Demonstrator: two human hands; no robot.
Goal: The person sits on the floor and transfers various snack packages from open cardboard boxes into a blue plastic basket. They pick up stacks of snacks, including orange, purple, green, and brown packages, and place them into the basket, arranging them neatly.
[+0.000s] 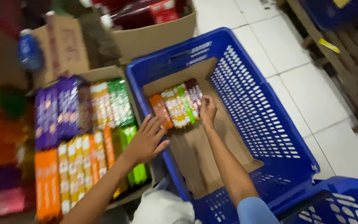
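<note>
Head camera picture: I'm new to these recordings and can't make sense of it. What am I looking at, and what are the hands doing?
The single picture comes from a camera worn on a person's head, looking down at their own bare hands. The right hand touches a row of colourful packets lying on cardboard inside a blue plastic basket. The left hand rests open on the edge of a cardboard box filled with more packets in purple, orange, yellow and green. Neither hand clearly grips anything. White floor tiles show on the right.
</note>
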